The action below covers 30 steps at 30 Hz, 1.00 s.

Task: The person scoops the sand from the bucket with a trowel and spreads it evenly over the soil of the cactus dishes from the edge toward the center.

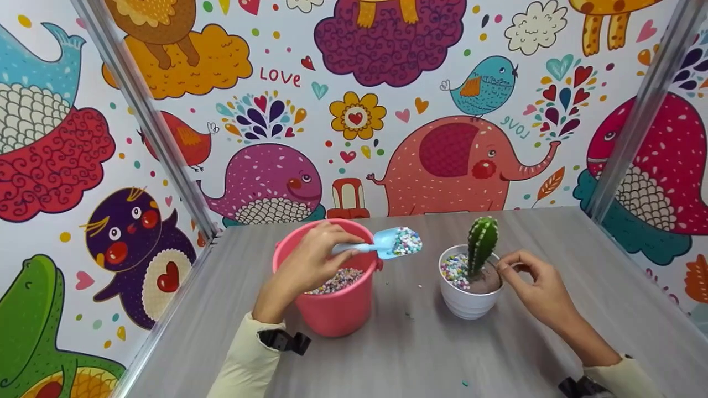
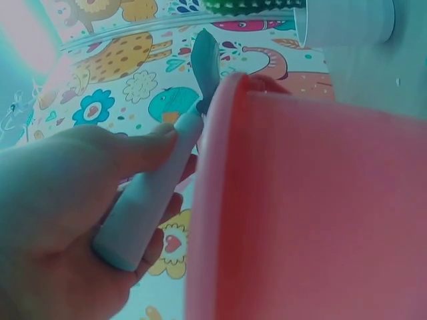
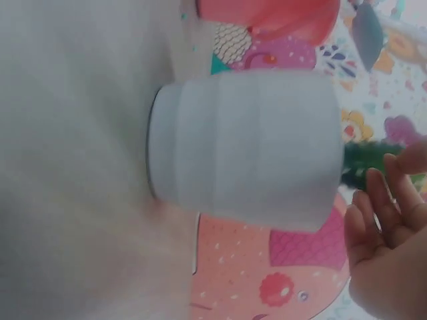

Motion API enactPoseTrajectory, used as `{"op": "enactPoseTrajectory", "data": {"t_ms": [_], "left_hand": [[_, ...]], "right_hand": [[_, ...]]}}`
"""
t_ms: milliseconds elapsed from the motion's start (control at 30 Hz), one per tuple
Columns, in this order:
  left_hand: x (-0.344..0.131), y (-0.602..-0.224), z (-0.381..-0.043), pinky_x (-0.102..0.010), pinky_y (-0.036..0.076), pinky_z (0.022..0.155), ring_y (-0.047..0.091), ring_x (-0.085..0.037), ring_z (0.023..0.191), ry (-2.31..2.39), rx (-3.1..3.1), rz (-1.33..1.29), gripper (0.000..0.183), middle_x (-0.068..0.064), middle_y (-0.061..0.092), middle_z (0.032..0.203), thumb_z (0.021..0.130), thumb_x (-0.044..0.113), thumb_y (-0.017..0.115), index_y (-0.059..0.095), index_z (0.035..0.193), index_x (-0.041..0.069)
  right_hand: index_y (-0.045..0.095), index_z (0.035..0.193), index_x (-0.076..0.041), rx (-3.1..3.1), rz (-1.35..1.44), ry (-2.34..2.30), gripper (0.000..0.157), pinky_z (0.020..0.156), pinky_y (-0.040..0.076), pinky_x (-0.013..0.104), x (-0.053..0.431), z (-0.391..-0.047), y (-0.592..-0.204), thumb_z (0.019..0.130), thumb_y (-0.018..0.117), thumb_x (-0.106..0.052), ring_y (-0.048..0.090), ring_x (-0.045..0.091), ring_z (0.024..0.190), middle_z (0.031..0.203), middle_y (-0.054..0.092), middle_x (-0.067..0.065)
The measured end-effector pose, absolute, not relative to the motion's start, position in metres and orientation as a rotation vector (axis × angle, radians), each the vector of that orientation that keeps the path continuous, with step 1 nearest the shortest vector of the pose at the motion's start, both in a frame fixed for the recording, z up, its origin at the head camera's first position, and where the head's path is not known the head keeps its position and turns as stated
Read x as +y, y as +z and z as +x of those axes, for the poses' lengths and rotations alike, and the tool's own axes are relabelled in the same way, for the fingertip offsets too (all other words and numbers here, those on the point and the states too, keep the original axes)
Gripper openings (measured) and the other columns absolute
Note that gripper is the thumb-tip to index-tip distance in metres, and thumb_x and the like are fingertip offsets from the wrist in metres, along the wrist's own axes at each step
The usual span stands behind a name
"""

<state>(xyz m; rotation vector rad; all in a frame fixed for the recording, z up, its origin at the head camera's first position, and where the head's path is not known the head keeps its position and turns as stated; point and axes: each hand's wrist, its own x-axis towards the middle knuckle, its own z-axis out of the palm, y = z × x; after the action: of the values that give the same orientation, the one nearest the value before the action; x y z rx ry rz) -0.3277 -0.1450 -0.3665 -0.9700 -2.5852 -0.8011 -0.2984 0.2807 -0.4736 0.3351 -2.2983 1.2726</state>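
My left hand (image 1: 318, 254) holds the handle of a light-blue toy scoop (image 1: 390, 243) above the pink bucket (image 1: 337, 315). Small multicoloured pebbles (image 1: 408, 242) fill the scoop's blade, which juts past the bucket's right rim. More pebbles (image 1: 338, 281) lie inside the bucket. In the left wrist view, the thumb presses along the scoop handle (image 2: 143, 207). To the right stands a white pot (image 1: 469, 304) with a green cactus (image 1: 482, 243). Pebbles cover its left side; brown soil shows at right. My right hand (image 1: 539, 284) has its loosely bent fingertips at the pot's right rim; contact is unclear.
The grey wood-grain table (image 1: 409, 359) has a few stray bits on it, among them a green one (image 1: 464, 383) near the front. Behind it rises a cartoon-printed wall (image 1: 354, 160), with metal posts (image 1: 160, 132) at the corners.
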Motion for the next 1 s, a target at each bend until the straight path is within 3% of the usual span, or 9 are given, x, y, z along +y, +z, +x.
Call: {"op": "enactPoseTrajectory", "data": {"t_ms": [100,200,333,400,467,533,633,833,1000], "left_hand": [[-0.138,-0.368,-0.328,-0.047,0.053,0.109,0.064,-0.021,0.116,-0.779,-2.609,-0.960,0.025,-0.001,0.080,0.119,0.098,0.020,0.081,0.082,0.123,0.015],[-0.130,-0.370,-0.329,-0.042,0.055,0.102,0.062,-0.017,0.113,-0.754,-2.643,-0.951,0.025,0.002,0.080,0.119,0.098,0.024,0.082,0.083,0.123,0.018],[-0.119,-0.373,-0.331,-0.039,0.056,0.102,0.062,-0.015,0.112,-0.732,-2.660,-0.989,0.024,0.004,0.080,0.115,0.098,0.025,0.082,0.083,0.121,0.018],[-0.113,-0.374,-0.332,-0.038,0.056,0.102,0.062,-0.015,0.111,-0.732,-2.657,-1.022,0.023,0.004,0.080,0.112,0.099,0.024,0.081,0.084,0.121,0.018],[-0.108,-0.375,-0.333,-0.037,0.055,0.099,0.061,-0.014,0.107,-0.728,-2.656,-1.057,0.023,0.004,0.080,0.107,0.100,0.023,0.080,0.083,0.122,0.017],[-0.103,-0.377,-0.333,-0.035,0.055,0.097,0.061,-0.013,0.104,-0.722,-2.656,-1.085,0.023,0.004,0.080,0.106,0.101,0.024,0.079,0.083,0.122,0.017],[-0.097,-0.378,-0.334,-0.033,0.056,0.095,0.063,-0.013,0.102,-0.706,-2.652,-1.112,0.024,0.002,0.081,0.107,0.101,0.025,0.078,0.083,0.122,0.015],[-0.087,-0.382,-0.334,-0.031,0.055,0.093,0.063,-0.015,0.106,-0.680,-2.655,-1.135,0.023,0.000,0.082,0.112,0.102,0.026,0.078,0.083,0.121,0.015],[-0.079,-0.383,-0.335,-0.028,0.054,0.087,0.065,-0.018,0.103,-0.657,-2.640,-1.178,0.021,0.000,0.082,0.110,0.101,0.024,0.078,0.084,0.119,0.014]], "right_hand": [[0.075,0.110,-0.010,-2.281,0.315,1.278,0.008,0.092,0.045,0.007,0.283,-0.306,-0.479,0.107,0.068,-0.010,0.062,0.000,0.101,0.110,0.074,0.004],[0.072,0.124,-0.008,-2.303,0.302,1.297,0.018,0.096,0.043,0.006,0.284,-0.311,-0.482,0.110,0.064,-0.017,0.059,-0.006,0.111,0.123,0.072,0.007],[0.061,0.144,-0.006,-2.358,0.339,1.393,0.037,0.103,0.037,0.002,0.285,-0.313,-0.485,0.118,0.045,-0.027,0.053,-0.010,0.125,0.144,0.064,0.013],[0.055,0.151,-0.006,-2.387,0.372,1.455,0.044,0.107,0.033,0.002,0.286,-0.313,-0.487,0.120,0.036,-0.031,0.052,-0.001,0.135,0.153,0.058,0.016],[0.048,0.157,-0.006,-2.407,0.414,1.537,0.048,0.126,0.032,0.020,0.287,-0.312,-0.488,0.120,0.032,-0.031,0.048,0.017,0.149,0.161,0.050,0.018],[0.043,0.161,-0.007,-2.423,0.454,1.591,0.048,0.135,0.026,0.046,0.287,-0.313,-0.490,0.119,0.035,-0.029,0.036,0.033,0.158,0.167,0.043,0.018],[0.036,0.166,-0.010,-2.435,0.509,1.626,0.052,0.124,0.015,0.082,0.288,-0.317,-0.495,0.117,0.045,-0.026,0.022,0.046,0.163,0.172,0.034,0.018],[0.027,0.170,-0.016,-2.565,0.494,1.485,0.077,0.121,0.018,0.084,0.290,-0.321,-0.509,0.106,0.067,-0.031,0.019,0.052,0.164,0.178,0.025,0.018],[0.021,0.171,-0.010,-2.693,0.422,1.421,0.097,0.118,0.019,0.087,0.290,-0.318,-0.512,0.097,0.077,-0.039,0.018,0.057,0.162,0.177,0.021,0.026]]}}
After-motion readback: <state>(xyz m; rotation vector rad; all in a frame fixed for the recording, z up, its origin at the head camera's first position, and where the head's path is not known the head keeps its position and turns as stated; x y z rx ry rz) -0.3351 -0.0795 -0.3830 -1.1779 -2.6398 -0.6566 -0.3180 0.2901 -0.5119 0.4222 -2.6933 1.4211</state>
